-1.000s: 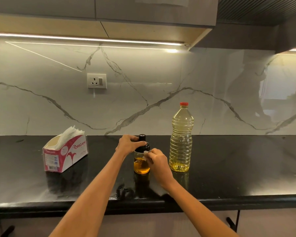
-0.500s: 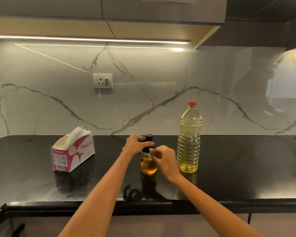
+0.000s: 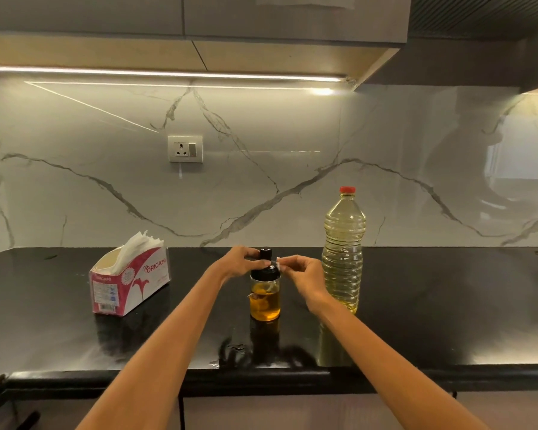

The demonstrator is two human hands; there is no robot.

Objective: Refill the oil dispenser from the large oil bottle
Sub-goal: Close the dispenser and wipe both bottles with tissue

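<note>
You face a glossy black countertop (image 3: 448, 305). On it stand a tissue box (image 3: 129, 283) at left, a small oil dispenser (image 3: 265, 301) in the middle, and just right a large oil bottle (image 3: 343, 243).

My left hand (image 3: 238, 263) grips the black cap of the oil dispenser (image 3: 265, 291) on the black counter (image 3: 448, 305). My right hand (image 3: 303, 276) pinches a small white tab at the cap's edge. The red-capped large oil bottle (image 3: 343, 252) stands just beside.
</note>
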